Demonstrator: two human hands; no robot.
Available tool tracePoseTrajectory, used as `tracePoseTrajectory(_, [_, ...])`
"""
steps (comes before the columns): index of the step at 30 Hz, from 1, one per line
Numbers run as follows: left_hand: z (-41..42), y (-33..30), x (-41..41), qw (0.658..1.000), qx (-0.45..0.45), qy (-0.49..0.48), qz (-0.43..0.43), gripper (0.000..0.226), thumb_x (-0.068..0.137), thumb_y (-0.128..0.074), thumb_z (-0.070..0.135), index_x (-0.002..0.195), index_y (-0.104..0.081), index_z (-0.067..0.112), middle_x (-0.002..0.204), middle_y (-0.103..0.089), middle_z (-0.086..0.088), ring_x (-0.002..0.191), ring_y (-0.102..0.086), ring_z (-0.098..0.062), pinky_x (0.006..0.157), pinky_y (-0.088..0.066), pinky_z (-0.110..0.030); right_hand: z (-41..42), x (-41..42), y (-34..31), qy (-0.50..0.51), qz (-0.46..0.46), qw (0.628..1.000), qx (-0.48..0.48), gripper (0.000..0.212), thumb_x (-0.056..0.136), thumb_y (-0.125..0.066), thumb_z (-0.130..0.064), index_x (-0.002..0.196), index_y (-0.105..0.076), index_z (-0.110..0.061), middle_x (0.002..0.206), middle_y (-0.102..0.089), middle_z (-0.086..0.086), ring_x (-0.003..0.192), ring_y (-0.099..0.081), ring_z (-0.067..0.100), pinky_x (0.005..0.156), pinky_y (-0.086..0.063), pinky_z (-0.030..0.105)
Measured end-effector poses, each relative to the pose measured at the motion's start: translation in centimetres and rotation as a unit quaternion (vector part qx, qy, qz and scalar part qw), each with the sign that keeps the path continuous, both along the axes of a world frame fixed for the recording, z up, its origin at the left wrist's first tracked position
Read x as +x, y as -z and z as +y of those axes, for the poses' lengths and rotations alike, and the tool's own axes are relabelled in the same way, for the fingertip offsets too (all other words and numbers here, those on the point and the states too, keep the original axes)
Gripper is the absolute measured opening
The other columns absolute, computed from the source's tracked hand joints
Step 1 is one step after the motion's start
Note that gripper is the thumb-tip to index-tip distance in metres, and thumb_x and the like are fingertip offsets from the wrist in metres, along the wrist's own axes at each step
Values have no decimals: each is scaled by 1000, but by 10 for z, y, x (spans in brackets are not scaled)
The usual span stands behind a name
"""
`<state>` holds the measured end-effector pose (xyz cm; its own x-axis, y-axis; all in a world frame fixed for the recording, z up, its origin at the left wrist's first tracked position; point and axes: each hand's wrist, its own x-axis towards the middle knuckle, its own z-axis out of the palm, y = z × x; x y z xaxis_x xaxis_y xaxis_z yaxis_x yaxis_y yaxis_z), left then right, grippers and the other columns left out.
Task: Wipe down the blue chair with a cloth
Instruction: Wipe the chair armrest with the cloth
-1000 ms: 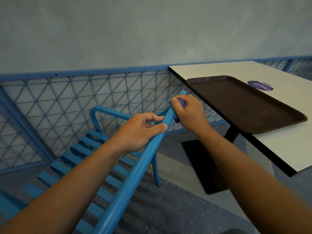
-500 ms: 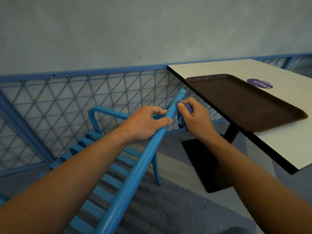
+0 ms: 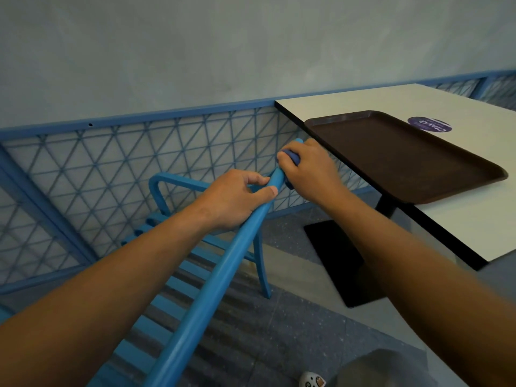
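- The blue chair (image 3: 195,311) stands on the floor between the blue mesh fence (image 3: 111,169) and the white desk (image 3: 418,213), and its round top rail runs from the bottom of the view up toward the desk corner.
- The left hand (image 3: 234,199) grasps this rail, with the fingers curled around it and the thumb lying along the tube.
- The right hand (image 3: 307,169) grasps a small dark blue cloth (image 3: 291,157) and presses it on the rail close to the far end, just beyond the left hand.
- The chair looks like painted metal tube with slats, so I judge it stiff and rather light; it can slide or tip on the smooth floor if nothing steadies it.
- The smooth paint is probably slippery, so a full wrap around the rail is a better hold than fingertips only.
- The cloth is soft and folds easily; bunching it in the palm and closing it around the tube should reach all sides.
- A brown tray (image 3: 405,157) lies on the desk, very near the right hand.
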<state>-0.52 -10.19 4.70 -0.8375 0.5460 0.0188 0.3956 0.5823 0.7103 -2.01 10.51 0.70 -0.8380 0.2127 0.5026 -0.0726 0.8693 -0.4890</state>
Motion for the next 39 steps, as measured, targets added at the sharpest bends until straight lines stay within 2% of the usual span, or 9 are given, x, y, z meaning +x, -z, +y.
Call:
tracePoseTrajectory(2, [-6, -8, 12, 998, -51, 17, 15, 47, 91, -67, 51, 133, -59, 33, 71, -71, 7, 56, -66, -3, 51, -47, -16, 1, 1, -4, -6, -5, 1000, -3, 30, 90, -46, -49, 94, -68, -30, 93, -59, 3, 89, -54, 17, 75, -50, 40])
tracePoseTrajectory(7, [-32, -18, 49, 982, -173, 65, 44, 56, 79, -78, 52, 123, -56, 26, 106, -70, 3, 88, -70, -13, 80, -61, -40, -2, 6, -30, -30, -62, 993, 98, 24, 92, -53, -38, 89, -72, -25, 92, -59, -3, 83, -59, 18, 67, -43, 32])
tracePoseTrajectory(10, [-41, -18, 58, 981, -174, 80, 28, 59, 82, -78, 40, 133, -49, 29, 117, -66, 8, 99, -68, -10, 88, -59, -39, -2, 16, -43, -84, -111, 985, 98, 22, 94, -55, -33, 93, -74, -23, 82, -64, -9, 82, -62, 17, 70, -44, 30])
tracePoseTrajectory(14, [-44, -20, 59, 985, -145, 98, -10, 52, 86, -73, 24, 132, -49, 30, 108, -69, 12, 78, -71, -5, 74, -62, -32, -9, 27, -40, -124, -120, 984, 40, 17, 96, -56, -30, 95, -72, -23, 83, -64, -10, 81, -59, 12, 68, -40, 25])
tracePoseTrajectory(20, [-48, -23, 63, 980, -162, 118, 0, 55, 86, -70, 28, 136, -48, 29, 122, -66, 6, 110, -67, -18, 93, -57, -46, -18, 38, -36, -119, -108, 986, 41, 21, 94, -56, -32, 95, -74, -21, 89, -70, -6, 83, -62, 13, 77, -53, 34])
tracePoseTrajectory(26, [-58, -27, 77, 974, -142, 174, -18, 54, 90, -69, 14, 136, -45, 33, 97, -66, 24, 81, -66, 8, 68, -52, -12, -19, 67, -26, -93, -89, 991, 31, 20, 92, -53, -39, 90, -69, -28, 83, -69, -7, 77, -62, 15, 69, -52, 37])
tracePoseTrajectory(31, [-78, -30, 84, 962, -187, 197, -13, 67, 92, -68, 21, 146, -34, 40, 112, -66, 10, 89, -69, -10, 81, -60, -32, -36, 99, -18, -62, -62, 996, 12, 20, 94, -50, -42, 89, -66, -30, 80, -67, -9, 75, -61, 15, 69, -52, 37])
tracePoseTrajectory(35, [-95, -35, 87, 953, -213, 214, -12, 70, 95, -66, 22, 150, -29, 42, 88, -62, 12, 66, -59, -3, 65, -53, -19, -58, 120, -13, -40, -37, 998, -10, 24, 97, -48, -43, 86, -62, -27, 77, -64, -8, 72, -60, 13, 68, -51, 36])
tracePoseTrajectory(39, [-118, -39, 87, 943, -260, 209, -6, 79, 94, -66, 37, 139, -12, 73, 100, -64, 8, 79, -64, -12, 76, -58, -32, -81, 133, -7, -19, -14, 1000, -10, 26, 100, -46, -44, 88, -60, -27, 84, -60, -10, 76, -56, 11, 67, -41, 31])
